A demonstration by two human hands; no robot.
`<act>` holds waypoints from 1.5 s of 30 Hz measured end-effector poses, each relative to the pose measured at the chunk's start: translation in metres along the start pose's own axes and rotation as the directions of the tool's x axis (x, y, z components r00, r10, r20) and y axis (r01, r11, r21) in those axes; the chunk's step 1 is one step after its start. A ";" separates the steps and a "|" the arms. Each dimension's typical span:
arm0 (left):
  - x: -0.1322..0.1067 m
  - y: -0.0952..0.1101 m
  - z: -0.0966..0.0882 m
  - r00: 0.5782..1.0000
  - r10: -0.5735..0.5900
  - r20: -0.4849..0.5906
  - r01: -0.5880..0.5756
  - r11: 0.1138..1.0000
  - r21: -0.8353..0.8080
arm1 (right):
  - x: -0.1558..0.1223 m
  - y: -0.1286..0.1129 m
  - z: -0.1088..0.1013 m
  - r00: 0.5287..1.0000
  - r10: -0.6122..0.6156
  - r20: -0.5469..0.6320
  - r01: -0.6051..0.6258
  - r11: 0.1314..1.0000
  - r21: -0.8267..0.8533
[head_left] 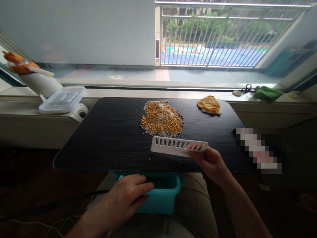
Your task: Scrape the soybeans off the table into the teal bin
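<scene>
My right hand [214, 167] grips the right end of a white slotted plastic strip [170, 150], thumb on the near side. The strip stands on its long edge, or just above it, over the black table [99, 138]. Right behind it lies a heap of yellow soybeans [158, 124] mixed with white grains that look like rice. One stray soybean [149, 159] sits in front of the strip. Below the table's front edge, my left hand [128, 195] is closed over the near rim of a teal plastic bin [160, 200] on my lap. The bin's contents are too dark to make out.
A folded yellow cloth [210, 104] lies at the table's far right. Scissors [247, 88] and a green cloth [268, 94] rest on the windowsill. A clear plastic box [63, 98] sits at left on the radiator [32, 122], near an orange-topped white object [41, 81].
</scene>
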State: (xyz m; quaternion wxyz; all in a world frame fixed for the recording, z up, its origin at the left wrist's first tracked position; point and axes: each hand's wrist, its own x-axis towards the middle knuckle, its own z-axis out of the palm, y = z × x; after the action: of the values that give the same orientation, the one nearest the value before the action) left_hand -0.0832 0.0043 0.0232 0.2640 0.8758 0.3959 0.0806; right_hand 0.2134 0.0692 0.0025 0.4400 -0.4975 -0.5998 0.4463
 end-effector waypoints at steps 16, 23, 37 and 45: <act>-0.047 -0.032 -0.017 0.992 -0.049 -0.115 0.061 0.992 0.110 | 0.011 -0.015 0.040 0.984 -0.015 0.175 0.015 1.000 0.001; -0.044 -0.022 -0.011 0.994 -0.098 -0.056 0.101 0.994 0.045 | -0.002 -0.024 0.034 0.965 -0.006 0.263 -0.008 0.999 0.052; 0.020 0.014 -0.006 0.994 0.024 0.110 -0.013 0.996 -0.093 | -0.004 0.005 -0.036 0.865 0.062 -0.498 -0.095 0.995 -0.041; 0.024 0.017 -0.006 0.991 0.010 0.131 0.003 0.995 -0.097 | -0.014 0.002 -0.036 0.871 0.112 -0.478 -0.102 0.994 0.048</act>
State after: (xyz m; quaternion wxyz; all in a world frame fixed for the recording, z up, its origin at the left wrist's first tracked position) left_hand -0.0583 0.0154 0.0354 0.3315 0.8662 0.3717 0.0422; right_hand 0.2504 0.0589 0.0069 0.5546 -0.6202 -0.4390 0.3392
